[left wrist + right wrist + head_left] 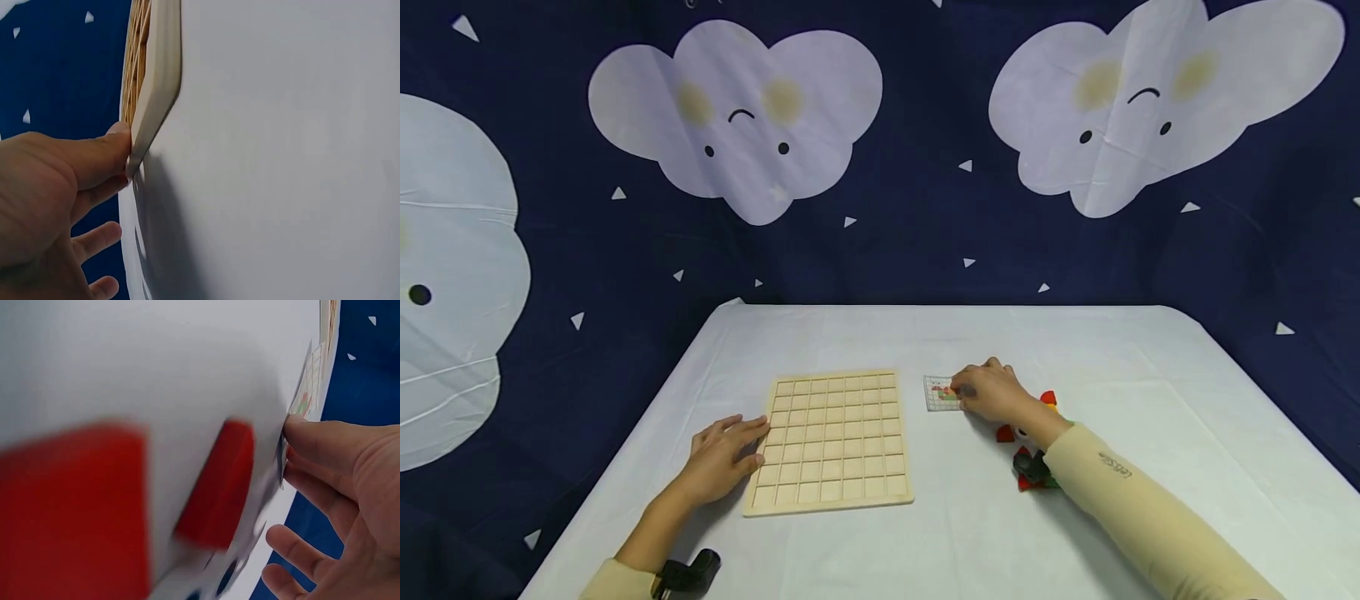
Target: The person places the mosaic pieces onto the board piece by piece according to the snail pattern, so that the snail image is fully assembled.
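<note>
My left hand (724,457) rests at the left edge of a square wooden grid board (831,442), its fingers fairly straight. In the left wrist view, the thumb (103,153) and a fingertip touch the board's rim (159,75). To the right of the board, my right hand (992,393) pinches a small card (936,394) by its right side. The card carries a printed grid with red and green shapes; its right part is hidden under the fingers. The right wrist view shows thumb and fingers together at the card (309,384).
Partly under my right forearm lie several coloured pieces, among them a red one (1004,433) and another red one (1048,397). In the right wrist view a red block (219,487) is close to the hand. A white cloth covers the table (955,533).
</note>
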{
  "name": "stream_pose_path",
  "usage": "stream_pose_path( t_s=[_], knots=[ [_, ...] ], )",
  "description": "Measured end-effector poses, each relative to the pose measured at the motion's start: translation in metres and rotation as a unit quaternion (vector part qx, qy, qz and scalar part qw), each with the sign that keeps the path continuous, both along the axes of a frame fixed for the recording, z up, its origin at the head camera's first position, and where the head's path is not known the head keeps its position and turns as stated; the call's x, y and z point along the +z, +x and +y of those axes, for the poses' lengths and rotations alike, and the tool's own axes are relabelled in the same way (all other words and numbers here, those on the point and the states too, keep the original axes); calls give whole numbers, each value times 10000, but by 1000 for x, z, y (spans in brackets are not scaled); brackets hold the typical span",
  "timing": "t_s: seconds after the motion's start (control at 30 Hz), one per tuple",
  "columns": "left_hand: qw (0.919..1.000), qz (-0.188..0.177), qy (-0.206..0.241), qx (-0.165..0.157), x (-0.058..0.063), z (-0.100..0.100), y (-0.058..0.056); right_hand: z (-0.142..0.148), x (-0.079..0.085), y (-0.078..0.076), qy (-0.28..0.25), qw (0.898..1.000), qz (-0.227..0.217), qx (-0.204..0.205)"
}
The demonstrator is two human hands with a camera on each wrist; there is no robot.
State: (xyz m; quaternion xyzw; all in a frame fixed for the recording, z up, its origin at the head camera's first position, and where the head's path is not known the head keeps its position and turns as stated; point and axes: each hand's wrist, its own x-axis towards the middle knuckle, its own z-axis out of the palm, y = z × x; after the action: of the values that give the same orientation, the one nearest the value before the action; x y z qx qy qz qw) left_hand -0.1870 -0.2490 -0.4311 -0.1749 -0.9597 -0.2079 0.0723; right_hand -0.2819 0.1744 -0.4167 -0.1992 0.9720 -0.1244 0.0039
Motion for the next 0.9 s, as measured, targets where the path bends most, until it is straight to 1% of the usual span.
stream_pose_path(
  t_s=[0.3,0.47,0.63,0.9],
  knots=[
    [9997,-228,-108,25,-3,42,2,26,1,8,-80,9999,-74,-120],
    [9995,-235,-204,33,-2,62,3,39,4,12,-156,9996,-119,-206],
    [9997,-205,-152,12,-2,76,3,52,3,13,-187,9994,-128,-280],
    [9997,-217,-46,-53,-3,92,1,71,2,12,-152,9978,-340,-543]
  ],
)
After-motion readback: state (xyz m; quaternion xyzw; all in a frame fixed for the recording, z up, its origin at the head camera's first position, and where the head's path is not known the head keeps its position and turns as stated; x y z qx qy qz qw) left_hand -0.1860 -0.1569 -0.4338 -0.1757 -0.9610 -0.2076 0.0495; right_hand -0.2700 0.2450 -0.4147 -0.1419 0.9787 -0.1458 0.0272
